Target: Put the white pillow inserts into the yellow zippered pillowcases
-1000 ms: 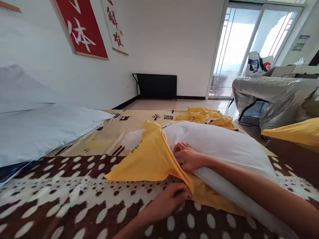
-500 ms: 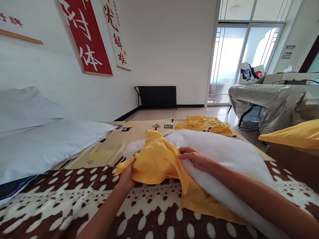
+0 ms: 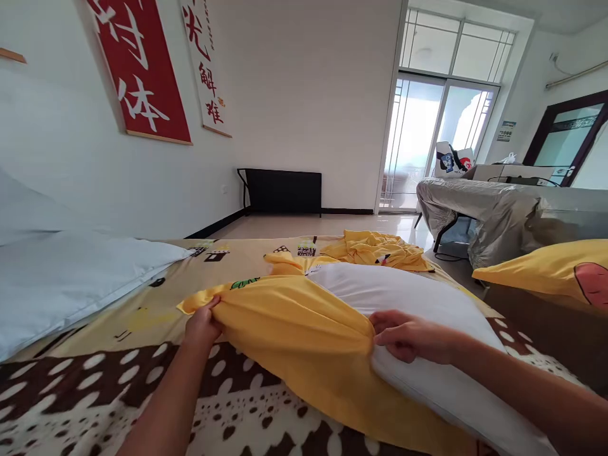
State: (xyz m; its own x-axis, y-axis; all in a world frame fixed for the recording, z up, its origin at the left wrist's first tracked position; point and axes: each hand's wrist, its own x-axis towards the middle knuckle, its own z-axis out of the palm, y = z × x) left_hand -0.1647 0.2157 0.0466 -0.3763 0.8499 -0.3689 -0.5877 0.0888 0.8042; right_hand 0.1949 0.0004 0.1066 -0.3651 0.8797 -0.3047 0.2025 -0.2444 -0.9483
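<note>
Lying at far left is a white cushion [image 3: 109, 272]. Next, the left hand [image 3: 203, 324] grips a corner of the yellow pillowcase [image 3: 289, 323], stretched above the patterned bedding [image 3: 237, 411]. The right hand [image 3: 403, 335] pinches the case's edge against a white pillow [image 3: 427, 288], partly covered by it. At far right sits a yellow cushion [image 3: 541, 269].

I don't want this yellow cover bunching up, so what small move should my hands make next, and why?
Probably use your right hand to ease the edge of the yellow cover over the white pillow. Your left hand grips the cover's other end, creases stretch between both hands, and much of the pillow lies bare beside your right hand.
</note>
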